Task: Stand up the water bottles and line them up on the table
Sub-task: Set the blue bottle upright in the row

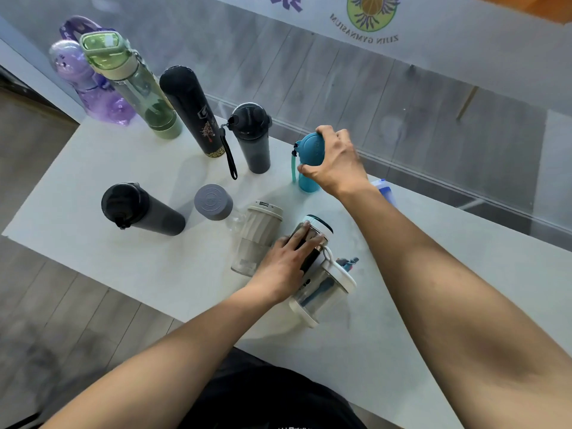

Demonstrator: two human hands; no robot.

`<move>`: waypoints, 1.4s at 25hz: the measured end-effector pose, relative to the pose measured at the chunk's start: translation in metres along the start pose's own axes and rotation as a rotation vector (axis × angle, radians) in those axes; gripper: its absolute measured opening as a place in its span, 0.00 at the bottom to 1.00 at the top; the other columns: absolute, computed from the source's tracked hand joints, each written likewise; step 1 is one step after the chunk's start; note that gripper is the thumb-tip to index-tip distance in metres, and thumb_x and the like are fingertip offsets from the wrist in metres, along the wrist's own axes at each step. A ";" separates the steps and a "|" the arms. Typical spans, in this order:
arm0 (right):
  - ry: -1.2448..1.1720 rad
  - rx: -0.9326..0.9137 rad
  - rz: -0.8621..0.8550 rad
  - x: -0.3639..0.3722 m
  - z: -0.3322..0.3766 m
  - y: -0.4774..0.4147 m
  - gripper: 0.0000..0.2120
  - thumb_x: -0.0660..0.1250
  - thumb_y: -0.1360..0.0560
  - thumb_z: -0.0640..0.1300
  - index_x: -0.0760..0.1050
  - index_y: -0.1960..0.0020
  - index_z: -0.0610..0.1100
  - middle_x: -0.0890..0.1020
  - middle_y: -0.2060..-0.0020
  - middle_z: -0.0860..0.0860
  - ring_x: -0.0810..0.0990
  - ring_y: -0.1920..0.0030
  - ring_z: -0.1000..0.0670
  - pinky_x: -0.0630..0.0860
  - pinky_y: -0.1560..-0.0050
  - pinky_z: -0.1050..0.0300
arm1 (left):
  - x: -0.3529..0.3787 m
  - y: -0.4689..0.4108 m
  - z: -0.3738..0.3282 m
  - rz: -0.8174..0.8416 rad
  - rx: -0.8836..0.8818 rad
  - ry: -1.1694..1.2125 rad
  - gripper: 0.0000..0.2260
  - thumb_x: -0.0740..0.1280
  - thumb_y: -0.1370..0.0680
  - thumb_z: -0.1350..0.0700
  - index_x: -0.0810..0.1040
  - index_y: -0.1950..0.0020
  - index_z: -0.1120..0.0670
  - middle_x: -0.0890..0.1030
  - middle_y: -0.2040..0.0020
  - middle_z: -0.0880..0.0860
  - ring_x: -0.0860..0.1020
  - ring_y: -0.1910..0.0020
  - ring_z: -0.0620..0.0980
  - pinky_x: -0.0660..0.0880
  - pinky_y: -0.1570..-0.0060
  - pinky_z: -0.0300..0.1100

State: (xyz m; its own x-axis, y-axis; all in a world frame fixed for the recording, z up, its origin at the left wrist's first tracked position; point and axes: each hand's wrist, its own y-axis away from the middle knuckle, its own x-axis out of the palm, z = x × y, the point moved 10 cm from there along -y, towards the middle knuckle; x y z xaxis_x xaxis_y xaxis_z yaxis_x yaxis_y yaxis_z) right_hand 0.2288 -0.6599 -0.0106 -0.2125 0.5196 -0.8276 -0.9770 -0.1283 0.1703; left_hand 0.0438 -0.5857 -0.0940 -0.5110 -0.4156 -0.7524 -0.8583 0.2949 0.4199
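Observation:
My right hand (335, 162) grips the lid of an upright teal bottle (308, 181) near the table's far edge. To its left a row stands upright: a grey bottle with a strap (252, 144), a tall black flask (193, 113), a green bottle (136, 85) and a purple bottle (89, 85). My left hand (286, 264) rests on a dark bottle with a teal lid (312, 239) that lies on its side. Beside it lies a clear white-lidded bottle (325, 289). In front stand a dark grey bottle (145, 212), a clear grey-capped bottle (213, 202) and a beige cup (260, 233).
The white table (123, 168) runs diagonally; its near edge drops to a grey wood floor at the left. A glass wall stands right behind the far edge. A small blue and white object (383, 188) lies behind my right wrist.

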 end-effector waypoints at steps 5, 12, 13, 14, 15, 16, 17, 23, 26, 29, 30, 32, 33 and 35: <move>0.014 0.022 -0.010 0.005 0.001 0.002 0.36 0.77 0.32 0.55 0.67 0.29 0.49 0.72 0.40 0.44 0.75 0.38 0.40 0.73 0.39 0.51 | -0.001 0.001 -0.002 0.012 -0.007 0.004 0.39 0.64 0.27 0.66 0.55 0.22 0.39 0.45 0.19 0.44 0.61 0.28 0.57 0.65 0.32 0.48; -0.185 0.215 -0.051 -0.015 -0.062 0.023 0.46 0.60 0.25 0.71 0.47 0.18 0.50 0.65 0.25 0.40 0.64 0.25 0.40 0.62 0.27 0.44 | 0.002 -0.001 0.002 0.022 -0.021 0.001 0.40 0.66 0.27 0.64 0.53 0.22 0.37 0.46 0.19 0.43 0.61 0.27 0.57 0.66 0.31 0.50; -0.147 0.280 -0.097 -0.020 -0.087 0.031 0.44 0.60 0.24 0.69 0.49 0.18 0.48 0.66 0.26 0.39 0.65 0.26 0.39 0.63 0.28 0.44 | 0.002 -0.001 0.002 0.020 -0.020 -0.007 0.40 0.66 0.26 0.64 0.53 0.22 0.37 0.46 0.19 0.43 0.61 0.27 0.57 0.66 0.30 0.51; -0.075 0.352 -0.117 -0.020 -0.113 0.040 0.44 0.62 0.24 0.67 0.51 0.18 0.46 0.67 0.27 0.39 0.67 0.27 0.37 0.64 0.29 0.44 | 0.002 -0.001 0.002 0.017 -0.018 -0.012 0.40 0.66 0.26 0.64 0.53 0.22 0.37 0.46 0.19 0.44 0.60 0.27 0.57 0.65 0.30 0.51; 0.009 0.418 -0.104 -0.016 -0.137 0.051 0.44 0.65 0.26 0.66 0.52 0.19 0.45 0.68 0.28 0.39 0.68 0.28 0.36 0.65 0.30 0.43 | 0.003 -0.001 0.001 0.012 -0.014 -0.015 0.40 0.66 0.26 0.64 0.53 0.22 0.37 0.46 0.19 0.44 0.61 0.27 0.57 0.65 0.30 0.51; 0.083 0.473 -0.058 -0.008 -0.158 0.061 0.46 0.68 0.28 0.65 0.54 0.20 0.44 0.69 0.29 0.39 0.69 0.30 0.36 0.66 0.32 0.43 | 0.003 -0.001 0.000 0.007 -0.011 -0.016 0.40 0.66 0.26 0.64 0.53 0.22 0.37 0.47 0.19 0.44 0.61 0.27 0.57 0.65 0.30 0.51; 0.131 0.513 0.005 0.003 -0.174 0.071 0.46 0.70 0.30 0.64 0.56 0.21 0.44 0.69 0.30 0.40 0.70 0.31 0.36 0.67 0.33 0.44 | 0.004 -0.001 0.000 0.003 -0.011 -0.017 0.40 0.66 0.26 0.64 0.53 0.22 0.37 0.47 0.19 0.44 0.61 0.28 0.57 0.65 0.29 0.51; 0.120 0.521 -0.038 0.016 -0.192 0.082 0.32 0.72 0.33 0.62 0.70 0.37 0.44 0.78 0.40 0.44 0.75 0.39 0.38 0.66 0.42 0.46 | 0.003 -0.002 0.001 0.020 -0.019 -0.016 0.40 0.66 0.27 0.64 0.54 0.23 0.36 0.45 0.19 0.43 0.62 0.29 0.57 0.64 0.30 0.50; -0.092 0.449 -0.185 -0.003 -0.171 0.078 0.35 0.75 0.36 0.64 0.70 0.34 0.52 0.79 0.42 0.47 0.75 0.40 0.39 0.68 0.42 0.47 | 0.004 -0.001 0.000 0.013 -0.014 -0.021 0.40 0.66 0.26 0.64 0.54 0.23 0.36 0.46 0.19 0.43 0.62 0.28 0.56 0.64 0.29 0.49; -0.193 0.417 -0.278 -0.015 -0.158 0.075 0.39 0.77 0.39 0.67 0.70 0.32 0.58 0.77 0.41 0.47 0.76 0.39 0.42 0.72 0.38 0.46 | 0.003 -0.001 -0.001 0.000 -0.012 -0.030 0.40 0.66 0.26 0.64 0.54 0.22 0.37 0.46 0.19 0.43 0.61 0.29 0.56 0.64 0.29 0.48; -0.235 0.396 -0.298 -0.014 -0.156 0.075 0.39 0.77 0.39 0.67 0.70 0.32 0.58 0.78 0.41 0.48 0.77 0.40 0.43 0.73 0.38 0.45 | 0.004 -0.001 -0.002 -0.002 -0.011 -0.031 0.40 0.66 0.26 0.64 0.54 0.22 0.37 0.46 0.19 0.43 0.62 0.29 0.56 0.64 0.29 0.48; -0.383 0.352 -0.321 -0.008 -0.156 0.080 0.38 0.78 0.40 0.64 0.70 0.34 0.58 0.80 0.43 0.53 0.79 0.42 0.48 0.75 0.39 0.44 | 0.004 -0.001 -0.003 -0.004 -0.013 -0.028 0.40 0.65 0.27 0.64 0.54 0.22 0.37 0.46 0.19 0.43 0.62 0.29 0.56 0.64 0.29 0.49; -0.456 0.340 -0.322 -0.005 -0.157 0.083 0.37 0.79 0.40 0.62 0.69 0.35 0.58 0.80 0.43 0.55 0.78 0.43 0.51 0.75 0.39 0.46 | 0.004 -0.001 -0.002 -0.004 -0.016 -0.028 0.40 0.65 0.27 0.64 0.54 0.22 0.37 0.46 0.19 0.43 0.62 0.29 0.56 0.64 0.30 0.49; -0.547 0.335 -0.318 -0.001 -0.159 0.088 0.35 0.82 0.38 0.55 0.69 0.35 0.55 0.80 0.44 0.57 0.78 0.44 0.54 0.76 0.42 0.54 | 0.003 -0.001 -0.002 -0.006 -0.019 -0.033 0.39 0.65 0.27 0.64 0.55 0.22 0.38 0.47 0.19 0.44 0.62 0.29 0.56 0.64 0.30 0.49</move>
State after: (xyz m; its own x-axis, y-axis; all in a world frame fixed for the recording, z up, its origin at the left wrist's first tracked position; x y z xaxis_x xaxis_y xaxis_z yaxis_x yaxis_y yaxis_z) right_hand 0.1463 -0.8061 -0.0805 0.1911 0.8493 -0.4921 -0.9274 0.3205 0.1930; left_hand 0.0431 -0.5894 -0.0957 -0.5043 -0.3883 -0.7713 -0.8622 0.2764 0.4246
